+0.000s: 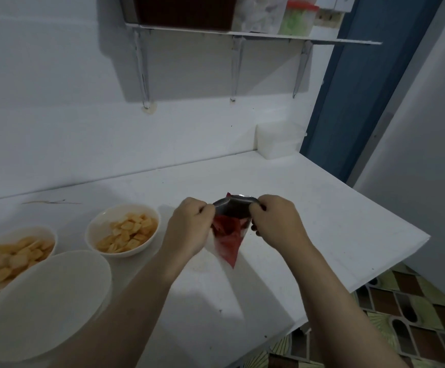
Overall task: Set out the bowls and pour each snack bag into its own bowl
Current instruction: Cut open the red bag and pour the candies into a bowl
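Surface: white countertop (309, 221), two filled white bowls, one empty.
Bag: small red foil snack bag (229, 235), held above counter; light, crinkly, slippery.
Grip: left hand (189, 227) and right hand (277, 221) pinch its mouth edges.

- A red snack bag (229, 235) with a silver lining is held up above the white table (309, 221), its mouth pulled open at the top and its lower corner pointing down.
- The left hand (189, 227) pinches one side of the bag's mouth and the right hand (277, 221) pinches the other.
- A white bowl (123, 229) holding pale orange square crackers sits just left of the hands.
- A second white bowl (11, 258) with the same kind of crackers stands farther left, at the picture's edge.
- A third white bowl (46, 304), with nothing in it, sits nearest, overlapping the second from this angle.
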A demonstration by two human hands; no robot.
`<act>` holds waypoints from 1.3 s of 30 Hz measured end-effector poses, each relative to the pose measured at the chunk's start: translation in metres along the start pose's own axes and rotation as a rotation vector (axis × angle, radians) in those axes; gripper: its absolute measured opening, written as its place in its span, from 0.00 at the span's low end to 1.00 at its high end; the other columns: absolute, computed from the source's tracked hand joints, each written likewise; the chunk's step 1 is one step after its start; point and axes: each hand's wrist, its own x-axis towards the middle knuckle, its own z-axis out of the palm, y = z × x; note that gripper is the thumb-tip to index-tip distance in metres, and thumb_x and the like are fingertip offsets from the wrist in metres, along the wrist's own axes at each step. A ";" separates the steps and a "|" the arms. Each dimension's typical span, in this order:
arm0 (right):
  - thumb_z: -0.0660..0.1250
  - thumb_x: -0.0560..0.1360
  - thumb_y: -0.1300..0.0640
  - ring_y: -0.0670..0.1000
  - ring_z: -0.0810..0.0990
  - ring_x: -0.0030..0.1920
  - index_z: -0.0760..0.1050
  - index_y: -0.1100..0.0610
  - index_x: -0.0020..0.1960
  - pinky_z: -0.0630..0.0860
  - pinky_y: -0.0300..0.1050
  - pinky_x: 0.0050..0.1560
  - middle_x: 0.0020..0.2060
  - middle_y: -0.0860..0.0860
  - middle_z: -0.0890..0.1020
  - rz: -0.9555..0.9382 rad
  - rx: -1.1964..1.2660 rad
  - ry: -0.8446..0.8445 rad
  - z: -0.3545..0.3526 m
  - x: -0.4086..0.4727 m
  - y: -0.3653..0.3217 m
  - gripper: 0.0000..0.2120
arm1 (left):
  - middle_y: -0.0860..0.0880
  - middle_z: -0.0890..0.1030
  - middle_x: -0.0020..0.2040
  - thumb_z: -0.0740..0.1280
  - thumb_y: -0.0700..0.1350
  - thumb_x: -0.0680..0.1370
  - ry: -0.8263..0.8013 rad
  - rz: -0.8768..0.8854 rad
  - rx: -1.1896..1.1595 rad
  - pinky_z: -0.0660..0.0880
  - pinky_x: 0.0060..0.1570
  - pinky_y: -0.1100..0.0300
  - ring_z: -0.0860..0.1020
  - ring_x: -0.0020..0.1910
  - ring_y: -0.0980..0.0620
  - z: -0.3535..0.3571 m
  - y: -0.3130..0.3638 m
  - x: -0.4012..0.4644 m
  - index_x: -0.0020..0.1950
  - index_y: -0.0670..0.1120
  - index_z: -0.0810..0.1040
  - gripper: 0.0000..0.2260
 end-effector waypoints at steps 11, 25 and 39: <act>0.59 0.80 0.58 0.55 0.68 0.31 0.64 0.64 0.36 0.62 0.46 0.31 0.30 0.57 0.68 -0.287 0.177 0.134 -0.019 -0.040 -0.044 0.15 | 0.45 0.78 0.60 0.56 0.57 0.83 -0.140 -0.435 -0.682 0.73 0.64 0.47 0.76 0.61 0.43 -0.009 -0.020 -0.002 0.62 0.47 0.76 0.17; 0.61 0.80 0.58 0.45 0.64 0.30 0.63 0.59 0.33 0.61 0.38 0.30 0.26 0.47 0.66 -0.596 0.338 -0.130 0.038 -0.086 -0.168 0.18 | 0.27 0.73 0.60 0.54 0.52 0.84 0.233 -0.242 -1.083 0.78 0.44 0.47 0.77 0.55 0.31 -0.149 -0.081 -0.022 0.69 0.34 0.69 0.24; 0.61 0.79 0.55 0.46 0.66 0.29 0.69 0.61 0.34 0.61 0.41 0.30 0.26 0.50 0.69 -0.493 0.177 -0.062 0.113 -0.115 -0.245 0.17 | 0.41 0.85 0.50 0.57 0.64 0.80 0.305 -0.399 -1.021 0.78 0.55 0.39 0.84 0.49 0.39 -0.275 -0.126 -0.042 0.60 0.42 0.79 0.27</act>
